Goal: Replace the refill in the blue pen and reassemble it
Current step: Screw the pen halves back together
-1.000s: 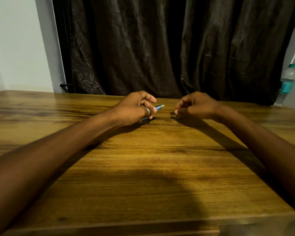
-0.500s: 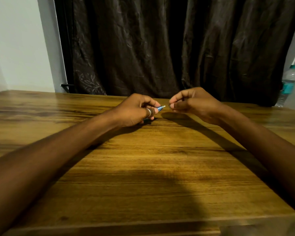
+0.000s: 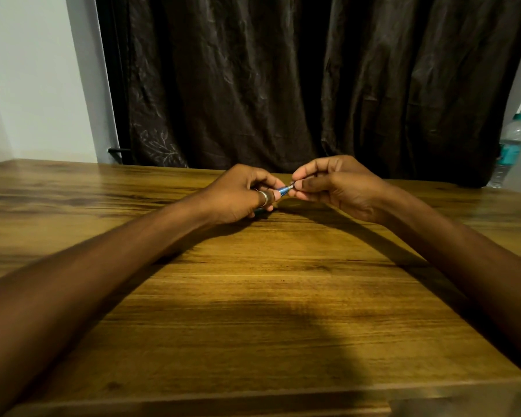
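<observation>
My left hand, with a ring on one finger, is closed around the blue pen just above the far middle of the wooden table. Only a short blue stretch of the pen shows between the two hands; the rest is hidden in my left fist. My right hand meets it from the right, thumb and forefinger pinched on the small silvery tip at the pen's end. No separate refill is visible.
A dark curtain hangs right behind the table's far edge. A clear water bottle with a teal cap and label stands at the far right. A pale wall is at the left.
My right hand has lifted off the table and moved left to the pen's tip, and its fingers now pinch it. My left hand has stayed in place holding the pen.
</observation>
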A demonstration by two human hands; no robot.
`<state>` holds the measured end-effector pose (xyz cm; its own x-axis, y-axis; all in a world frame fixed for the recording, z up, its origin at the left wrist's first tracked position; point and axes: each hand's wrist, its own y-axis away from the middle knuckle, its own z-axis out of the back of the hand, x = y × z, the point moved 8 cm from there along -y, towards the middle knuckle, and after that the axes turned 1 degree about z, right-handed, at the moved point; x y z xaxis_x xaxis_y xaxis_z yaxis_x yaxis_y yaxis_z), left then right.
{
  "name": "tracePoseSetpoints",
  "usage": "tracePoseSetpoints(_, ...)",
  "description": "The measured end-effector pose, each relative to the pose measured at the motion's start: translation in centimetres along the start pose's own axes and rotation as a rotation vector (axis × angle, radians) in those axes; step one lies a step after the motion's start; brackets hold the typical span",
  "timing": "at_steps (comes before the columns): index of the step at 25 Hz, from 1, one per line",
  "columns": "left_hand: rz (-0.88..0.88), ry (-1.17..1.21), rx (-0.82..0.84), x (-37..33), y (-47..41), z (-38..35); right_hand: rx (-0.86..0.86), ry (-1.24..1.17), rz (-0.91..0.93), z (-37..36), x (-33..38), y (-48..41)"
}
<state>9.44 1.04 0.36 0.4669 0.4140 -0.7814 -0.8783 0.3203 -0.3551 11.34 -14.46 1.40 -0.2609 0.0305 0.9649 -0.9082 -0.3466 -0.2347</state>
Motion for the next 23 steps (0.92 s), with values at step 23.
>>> tracePoseSetpoints(23, 0.008, 0.010, 0.000, -0.59, 0.28, 0.02, 0.011, 0.185, 0.031, -0.70, 0.37, 0.36)
